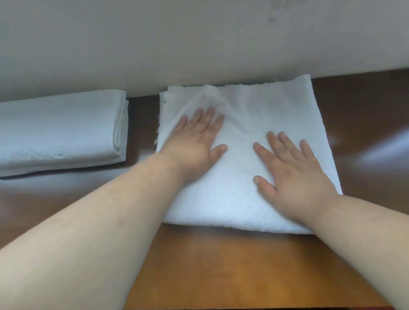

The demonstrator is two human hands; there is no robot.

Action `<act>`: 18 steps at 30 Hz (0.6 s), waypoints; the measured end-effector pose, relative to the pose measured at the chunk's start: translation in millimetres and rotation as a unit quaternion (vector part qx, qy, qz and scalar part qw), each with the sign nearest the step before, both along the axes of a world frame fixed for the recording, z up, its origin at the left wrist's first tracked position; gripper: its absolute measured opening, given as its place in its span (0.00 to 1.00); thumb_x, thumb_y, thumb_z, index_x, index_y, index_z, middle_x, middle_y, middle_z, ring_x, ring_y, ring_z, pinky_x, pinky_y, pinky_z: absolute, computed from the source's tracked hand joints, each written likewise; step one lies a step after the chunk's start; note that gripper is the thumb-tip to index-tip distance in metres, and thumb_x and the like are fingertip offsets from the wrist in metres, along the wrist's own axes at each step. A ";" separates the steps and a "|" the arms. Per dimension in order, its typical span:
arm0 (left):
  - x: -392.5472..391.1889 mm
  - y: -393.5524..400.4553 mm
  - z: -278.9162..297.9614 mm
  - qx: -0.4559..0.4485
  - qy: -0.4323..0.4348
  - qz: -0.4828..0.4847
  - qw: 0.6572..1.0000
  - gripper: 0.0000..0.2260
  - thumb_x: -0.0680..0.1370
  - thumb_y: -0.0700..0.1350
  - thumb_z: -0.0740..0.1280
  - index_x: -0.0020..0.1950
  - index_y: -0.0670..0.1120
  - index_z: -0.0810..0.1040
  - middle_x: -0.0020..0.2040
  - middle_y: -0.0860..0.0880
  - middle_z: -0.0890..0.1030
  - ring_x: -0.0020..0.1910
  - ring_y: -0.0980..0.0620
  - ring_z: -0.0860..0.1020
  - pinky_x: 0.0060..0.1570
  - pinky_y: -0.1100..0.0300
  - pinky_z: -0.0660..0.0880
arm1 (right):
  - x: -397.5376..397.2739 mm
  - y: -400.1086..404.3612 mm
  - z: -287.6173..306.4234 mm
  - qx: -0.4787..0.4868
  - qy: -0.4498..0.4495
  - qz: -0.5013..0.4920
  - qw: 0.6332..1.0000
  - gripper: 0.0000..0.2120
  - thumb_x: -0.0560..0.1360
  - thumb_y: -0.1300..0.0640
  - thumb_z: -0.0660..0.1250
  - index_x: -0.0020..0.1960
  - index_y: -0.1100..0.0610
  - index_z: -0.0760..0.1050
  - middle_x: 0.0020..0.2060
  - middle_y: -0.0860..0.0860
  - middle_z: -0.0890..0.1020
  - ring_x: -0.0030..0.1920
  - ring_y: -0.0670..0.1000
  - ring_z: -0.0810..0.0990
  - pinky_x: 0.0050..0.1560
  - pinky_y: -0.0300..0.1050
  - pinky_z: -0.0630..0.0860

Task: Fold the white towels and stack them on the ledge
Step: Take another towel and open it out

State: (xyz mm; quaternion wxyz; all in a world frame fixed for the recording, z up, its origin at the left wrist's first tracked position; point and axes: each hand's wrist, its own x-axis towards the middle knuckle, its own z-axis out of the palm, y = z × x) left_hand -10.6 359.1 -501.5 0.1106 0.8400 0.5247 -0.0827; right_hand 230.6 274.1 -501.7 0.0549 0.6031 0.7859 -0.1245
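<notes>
A white towel (262,109), folded into a rough square, lies flat on the brown wooden ledge (228,267), its far edge against the wall. My left hand (195,141) lies flat on its left part with straight, spread fingers. My right hand (292,171) presses flat on its right part, fingers also spread. A stack of folded white towels (50,132) sits to the left on the same ledge, apart from the towel under my hands.
A pale wall (192,37) rises directly behind the ledge. The glossy ledge surface continues to the right (375,134) with light glare on it. Its front edge runs near the bottom of the view.
</notes>
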 end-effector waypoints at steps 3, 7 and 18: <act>-5.4 47.8 -3.1 0.003 0.021 0.019 1.000 0.33 0.78 0.66 0.44 0.80 0.53 0.42 0.80 0.50 0.42 0.78 0.51 0.41 0.75 0.51 0.40 | -2.6 -1.3 -3.0 0.005 -0.008 -0.009 1.000 0.34 0.77 0.35 0.40 0.80 0.45 0.42 0.80 0.49 0.43 0.78 0.49 0.37 0.77 0.55 0.36; -9.8 73.3 -8.8 0.018 0.008 0.026 0.999 0.34 0.77 0.67 0.40 0.80 0.53 0.44 0.81 0.51 0.45 0.78 0.52 0.43 0.76 0.51 0.42 | -3.5 -0.1 -6.5 0.007 -0.009 -0.016 1.000 0.33 0.78 0.36 0.42 0.80 0.46 0.41 0.79 0.48 0.42 0.78 0.48 0.36 0.77 0.55 0.38; 17.1 -2.0 0.0 0.048 -0.097 0.044 0.993 0.24 0.81 0.56 0.50 0.77 0.54 0.61 0.78 0.47 0.59 0.77 0.43 0.55 0.74 0.44 0.50 | -39.8 38.4 22.8 0.109 0.182 -0.110 0.971 0.22 0.78 0.48 0.57 0.70 0.50 0.73 0.71 0.49 0.72 0.73 0.51 0.66 0.73 0.50 0.57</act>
